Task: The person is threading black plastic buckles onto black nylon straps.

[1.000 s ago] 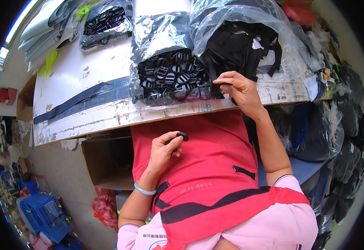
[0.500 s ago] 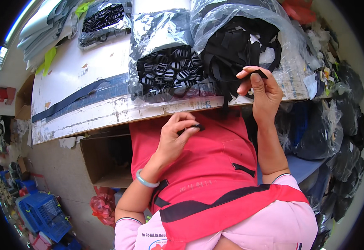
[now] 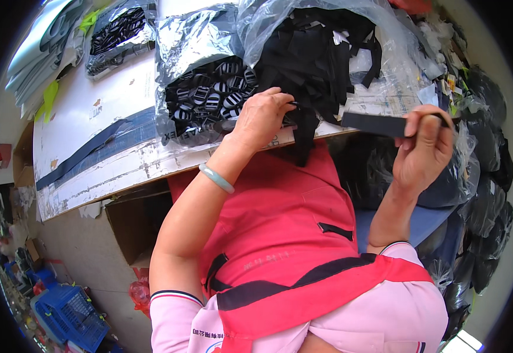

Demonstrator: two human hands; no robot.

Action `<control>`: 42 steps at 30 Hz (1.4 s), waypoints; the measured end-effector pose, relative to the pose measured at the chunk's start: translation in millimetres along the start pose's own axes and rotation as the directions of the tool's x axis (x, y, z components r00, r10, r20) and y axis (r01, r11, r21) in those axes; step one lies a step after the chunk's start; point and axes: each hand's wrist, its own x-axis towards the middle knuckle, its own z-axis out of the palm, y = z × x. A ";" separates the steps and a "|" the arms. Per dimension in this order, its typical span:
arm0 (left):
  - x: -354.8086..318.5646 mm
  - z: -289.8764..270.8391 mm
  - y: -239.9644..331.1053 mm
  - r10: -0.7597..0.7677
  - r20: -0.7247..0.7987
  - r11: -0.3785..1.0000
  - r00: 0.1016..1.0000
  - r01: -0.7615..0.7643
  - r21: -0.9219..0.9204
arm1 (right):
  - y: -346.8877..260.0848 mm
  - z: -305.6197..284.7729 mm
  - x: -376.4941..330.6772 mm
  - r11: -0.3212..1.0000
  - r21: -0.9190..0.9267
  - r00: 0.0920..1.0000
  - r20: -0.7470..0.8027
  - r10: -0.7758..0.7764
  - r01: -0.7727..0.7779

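Observation:
In my right hand [image 3: 424, 147], raised over the right front of the table, a black webbing strap [image 3: 374, 124] is pinched between thumb and fingers. Its free end points left toward the table, and part of it is hidden in the fingers. My left hand [image 3: 261, 119], with a pale green bangle on the wrist, is closed at the table's front edge. Something small and dark shows at its fingertips, too hidden to name. Just left of it, an opened clear bag holds many black plastic buckles [image 3: 212, 94]. Beyond it lies a heap of black webbing straps [image 3: 309, 65] in a large clear bag.
A second bag of black parts [image 3: 120, 32] and folded grey sheets [image 3: 42, 56] lie at the table's back left. One long dark strap [image 3: 86, 154] rests on the white tabletop [image 3: 115, 100]. Filled plastic bags [image 3: 491, 217] are stacked at right; a blue crate [image 3: 71, 315] stands lower left.
My left hand has moved up and forward from before the red apron to the strap heap. My right hand has swung right and lower, and more of its strap shows.

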 end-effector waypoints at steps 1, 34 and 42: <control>-2.2 -1.5 2.7 0.015 -0.069 1.000 0.998 -0.015 0.002 | -5.0 -3.9 -4.0 0.966 -0.204 0.980 0.085 0.179 -0.158; -99.5 102.6 -30.3 -0.225 0.328 0.956 0.918 0.273 -0.108 | 199.1 1.8 -120.0 0.790 -0.590 0.786 0.403 0.468 -0.167; -99.2 103.8 -38.2 -0.102 0.321 0.977 0.942 0.156 -0.149 | 125.8 -13.5 -79.5 0.623 -0.714 0.532 0.408 0.742 -0.320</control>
